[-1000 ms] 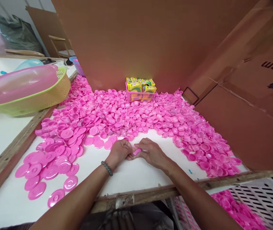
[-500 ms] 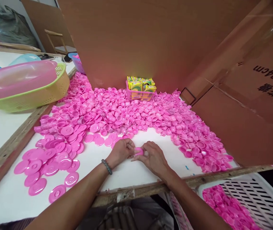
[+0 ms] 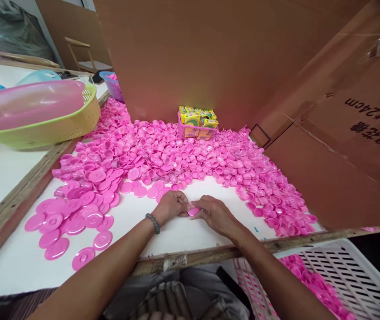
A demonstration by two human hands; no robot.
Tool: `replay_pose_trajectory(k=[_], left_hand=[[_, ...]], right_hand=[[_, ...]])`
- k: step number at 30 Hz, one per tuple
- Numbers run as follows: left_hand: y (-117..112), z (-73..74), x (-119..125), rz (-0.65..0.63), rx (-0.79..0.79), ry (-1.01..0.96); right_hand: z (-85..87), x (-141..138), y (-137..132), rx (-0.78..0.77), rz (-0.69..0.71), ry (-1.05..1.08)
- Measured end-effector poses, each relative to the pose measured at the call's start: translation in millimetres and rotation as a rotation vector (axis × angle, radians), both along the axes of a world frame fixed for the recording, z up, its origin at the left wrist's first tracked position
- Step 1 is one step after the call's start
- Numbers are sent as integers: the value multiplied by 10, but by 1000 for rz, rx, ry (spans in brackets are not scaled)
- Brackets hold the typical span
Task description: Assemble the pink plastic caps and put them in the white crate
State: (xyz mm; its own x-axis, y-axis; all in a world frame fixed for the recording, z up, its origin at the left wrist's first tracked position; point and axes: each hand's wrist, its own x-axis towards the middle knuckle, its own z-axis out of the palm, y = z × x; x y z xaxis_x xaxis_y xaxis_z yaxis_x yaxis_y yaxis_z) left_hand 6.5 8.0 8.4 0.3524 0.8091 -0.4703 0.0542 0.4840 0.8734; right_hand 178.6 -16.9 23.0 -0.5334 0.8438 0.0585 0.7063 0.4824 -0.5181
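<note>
My left hand [image 3: 171, 205] and my right hand [image 3: 214, 213] meet over the white tabletop [image 3: 133, 231], fingers pinched together on one small pink plastic piece [image 3: 194, 211] between them. A beaded bracelet [image 3: 153, 222] sits on my left wrist. Just beyond my hands lies a wide heap of pink plastic cups [image 3: 183, 155]. Flat pink discs [image 3: 76, 213] are spread out to the left of my left hand.
A small pink basket of yellow boxes [image 3: 196, 122] stands at the back against a cardboard wall [image 3: 210, 53]. A green basket with a pink basin [image 3: 39, 113] sits far left. A white slatted crate [image 3: 343, 275] with pink pieces is below right. A wooden rail [image 3: 210, 255] edges the table.
Both hands stay together on the pink piece, now pressed lower toward the table. The view has shifted slightly to the right and down.
</note>
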Motion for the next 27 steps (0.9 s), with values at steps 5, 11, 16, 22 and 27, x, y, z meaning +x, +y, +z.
replay_pose_trajectory(k=[5, 11, 16, 22, 27], left_hand=[[49, -12, 27, 19, -39, 14], [43, -75, 18, 12, -41, -22], [7, -106, 23, 6, 40, -23], [18, -66, 25, -8, 57, 22], [-26, -47, 16, -111, 125, 45]], right_hand=[[2, -20, -25, 43, -19, -56], [45, -61, -63, 40, -55, -89], [23, -164, -75, 42, -160, -152], [19, -201, -106, 36, -201, -187], [-62, -198, -182, -192, -334, 150]])
